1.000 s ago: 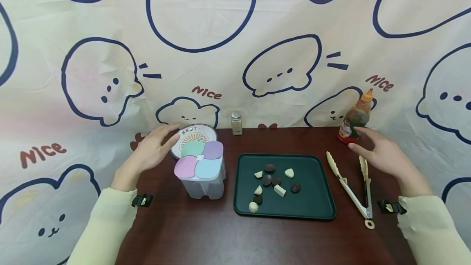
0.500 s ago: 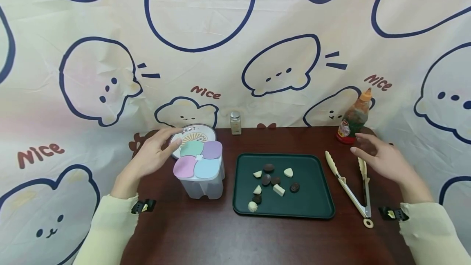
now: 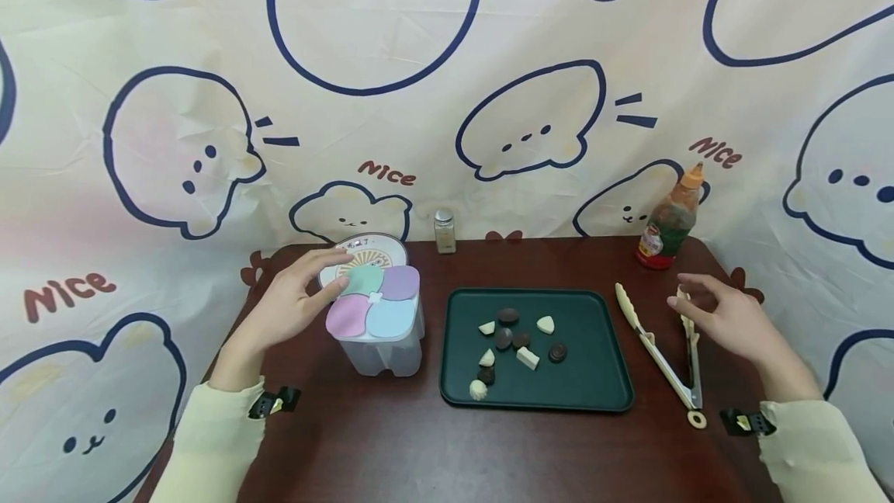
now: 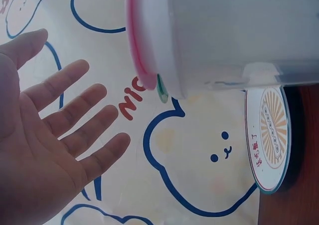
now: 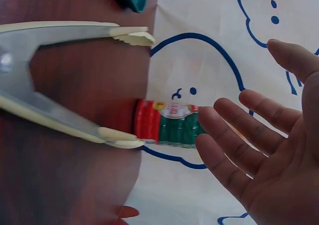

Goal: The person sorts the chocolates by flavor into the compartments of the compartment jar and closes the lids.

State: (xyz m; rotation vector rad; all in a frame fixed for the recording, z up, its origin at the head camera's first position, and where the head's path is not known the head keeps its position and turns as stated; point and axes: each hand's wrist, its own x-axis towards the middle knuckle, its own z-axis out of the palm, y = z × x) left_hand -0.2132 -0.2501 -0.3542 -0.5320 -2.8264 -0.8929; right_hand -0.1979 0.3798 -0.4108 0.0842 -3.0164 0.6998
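My left hand (image 3: 286,309) hovers beside a clear storage box with a four-colour petal lid (image 3: 375,309). In the left wrist view its fingers are spread and relaxed, apart from the box, holding nothing. Behind the box is a round white plate (image 3: 380,247) with a printed design, partly covered by box and hand. Above the right arm of a pair of tongs (image 3: 663,367), whose arms are spread, my right hand (image 3: 733,324) hangs with loosely bent fingers and an empty palm. A sauce bottle (image 5: 174,122) with an orange nozzle stands beyond it, untouched.
A dark green tray (image 3: 587,386) in the middle of the brown table (image 3: 447,456) carries several dark and white chocolate-like pieces. At the back edge stands a small glass shaker (image 3: 445,231). A patterned cloth (image 3: 433,37) hangs behind the table.
The right hand has drawn back from beside the sauce bottle toward the near side, over the tongs. My left hand has shifted slightly nearer. The view has tilted a little; the objects stay put.
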